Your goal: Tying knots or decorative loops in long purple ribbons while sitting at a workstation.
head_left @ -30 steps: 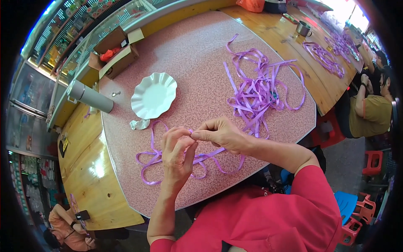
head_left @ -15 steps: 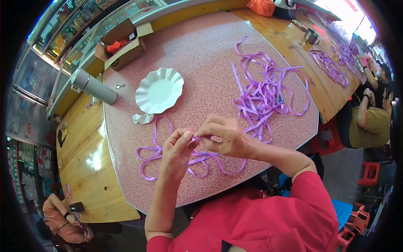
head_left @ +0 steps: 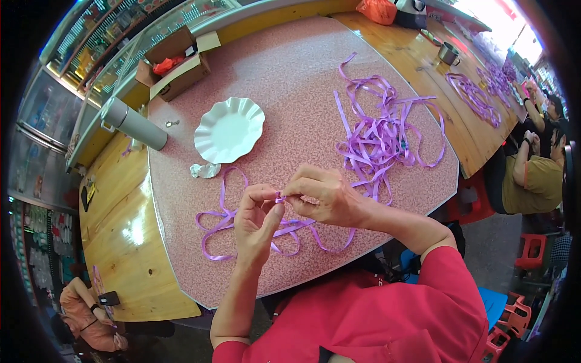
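Observation:
A narrow purple ribbon point(head_left: 279, 199) is gathered into a small fold or loop between my hands, above the near part of the table. My right hand point(head_left: 324, 196) pinches it between thumb and fingertips. From the other side, my left hand point(head_left: 257, 224) has its thumb and index fingertip at the same bit of ribbon, curved with a gap behind them. More of the ribbon lies in loose loops point(head_left: 212, 236) on the tabletop under and around my hands. The exact form of the fold is too small to make out.
A tangled heap of purple ribbon point(head_left: 378, 133) covers the right side of the pink table point(head_left: 290, 78). A scalloped white plate point(head_left: 230, 130), crumpled wrapper point(head_left: 206, 171), grey flask point(head_left: 134, 124) and open cardboard box point(head_left: 178, 78) stand left. Co-workers sit at both sides.
My left thumb has dropped lower and the index finger has risen, so the gap between them is wider. My right hand keeps its pinch in nearly the same place.

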Tool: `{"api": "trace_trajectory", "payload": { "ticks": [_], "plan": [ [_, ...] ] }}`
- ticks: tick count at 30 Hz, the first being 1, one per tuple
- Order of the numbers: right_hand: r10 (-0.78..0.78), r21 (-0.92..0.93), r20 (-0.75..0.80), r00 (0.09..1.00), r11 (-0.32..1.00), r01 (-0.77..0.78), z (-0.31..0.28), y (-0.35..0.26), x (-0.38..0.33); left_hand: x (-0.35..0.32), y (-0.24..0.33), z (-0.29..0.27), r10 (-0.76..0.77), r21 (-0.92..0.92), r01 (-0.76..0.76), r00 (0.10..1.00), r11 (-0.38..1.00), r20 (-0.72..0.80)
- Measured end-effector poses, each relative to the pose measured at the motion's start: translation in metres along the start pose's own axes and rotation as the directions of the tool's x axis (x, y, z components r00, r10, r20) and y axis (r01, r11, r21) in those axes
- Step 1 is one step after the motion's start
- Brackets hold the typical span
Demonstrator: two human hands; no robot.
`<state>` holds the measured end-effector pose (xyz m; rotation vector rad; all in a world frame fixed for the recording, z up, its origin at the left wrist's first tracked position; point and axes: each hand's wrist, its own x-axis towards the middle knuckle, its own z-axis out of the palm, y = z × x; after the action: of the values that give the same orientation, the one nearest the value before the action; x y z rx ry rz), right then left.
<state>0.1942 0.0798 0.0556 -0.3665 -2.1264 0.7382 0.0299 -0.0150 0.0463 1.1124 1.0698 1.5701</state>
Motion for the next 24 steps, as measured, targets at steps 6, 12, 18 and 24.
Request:
{"api": "trace_trajectory", "payload": {
  "ticks": [6,12,18,24],
  "plan": [
    [0.206,0.173,-0.027,0.978,0.965,-0.198,0.003,-0.01,0.008,-0.001,-0.01,0.005,-0.009,-0.123,-0.005,0.994,0.992,-0.112],
    [0.162,0.154,-0.055,0.985,0.976,-0.152,0.003,-0.008,0.011,-0.001,-0.008,0.005,-0.068,-0.129,0.055,0.994,0.99,-0.09],
    [0.485,0.574,0.239,0.841,0.628,-0.525,0.007,-0.001,0.002,-0.003,-0.008,0.005,0.004,0.071,0.002,0.996,0.997,-0.089],
    [0.606,0.712,0.569,0.556,-0.026,-0.702,0.003,0.001,0.007,0.002,-0.015,0.014,0.317,0.328,-0.253,0.935,0.91,-0.159]
  ]
}}
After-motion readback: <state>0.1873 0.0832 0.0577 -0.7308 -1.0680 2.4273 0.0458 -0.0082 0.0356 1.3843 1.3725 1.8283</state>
